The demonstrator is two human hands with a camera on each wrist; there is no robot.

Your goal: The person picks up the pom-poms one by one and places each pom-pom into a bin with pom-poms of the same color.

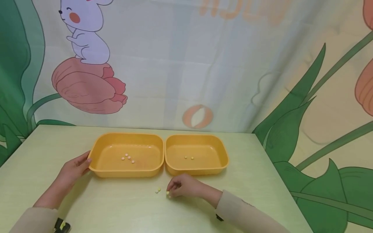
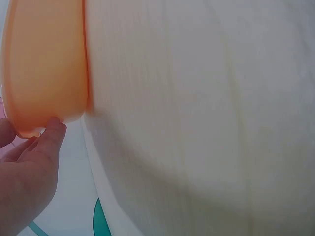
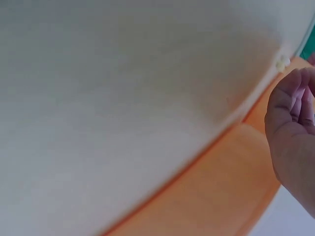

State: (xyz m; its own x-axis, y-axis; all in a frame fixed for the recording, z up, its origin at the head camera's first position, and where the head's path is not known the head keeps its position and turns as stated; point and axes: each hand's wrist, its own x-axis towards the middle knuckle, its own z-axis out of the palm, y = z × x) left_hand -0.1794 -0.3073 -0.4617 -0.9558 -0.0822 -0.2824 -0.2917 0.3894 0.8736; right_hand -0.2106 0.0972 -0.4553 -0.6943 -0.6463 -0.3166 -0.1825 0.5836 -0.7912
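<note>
My left hand [image 1: 74, 168] grips the left end of the larger yellow tray [image 1: 125, 173], its thumb over the rim and its fingers against the outer wall, as the left wrist view also shows of the hand [image 2: 34, 167]. Several pale pinkish beads [image 1: 129, 158] lie in that tray. In front of the smaller yellow tray [image 1: 198, 172], my right hand [image 1: 186, 186] pinches a small yellow bead [image 1: 167, 193] low over the table. Two yellow beads [image 1: 192, 158] sit inside the smaller tray. Just left of the right fingertips lie a yellow bead [image 1: 159, 189] and a paler one [image 1: 156, 192].
Both trays stand side by side with their ends meeting, on a pale yellow-green table [image 1: 122, 207]. Behind the table hangs a printed curtain [image 1: 186, 64] with a white rabbit and flowers. A small black object [image 1: 62, 225] shows beside the left sleeve.
</note>
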